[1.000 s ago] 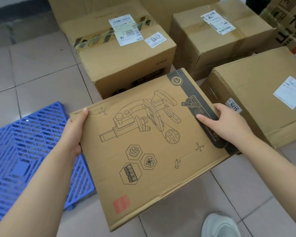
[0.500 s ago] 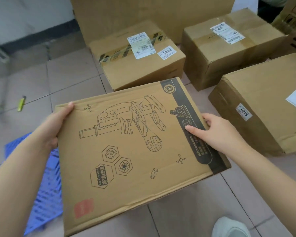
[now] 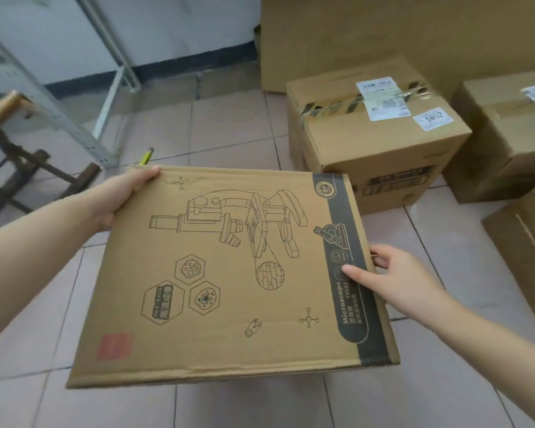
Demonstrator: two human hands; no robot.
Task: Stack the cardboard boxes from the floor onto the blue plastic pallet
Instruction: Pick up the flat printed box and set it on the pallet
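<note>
Step in hand: transport. The flat microscope box [image 3: 229, 273] is held clear of the tiled floor [image 3: 414, 381], printed face up, filling the centre and lower centre of the frame.

Grip state:
- The left hand [image 3: 118, 196] clamps the box's upper left corner; its fingers wrap the far edge with a fingertip lying on the top face.
- The right hand [image 3: 396, 279] closes on the right edge, thumb pressed on the dark printed band, the other fingers curled over the side. Both hands are shut on the box; neither is free.

The blue plastic pallet does not appear in this view, so placement is judged not yet done. The taped box [image 3: 380, 137] and its neighbours stand on the floor at the upper right, awaiting transfer.

Next move, as judged: bring the pallet into sight, carry the box over it, keep the face level, lower it flat, and release only once it rests there.
</note>
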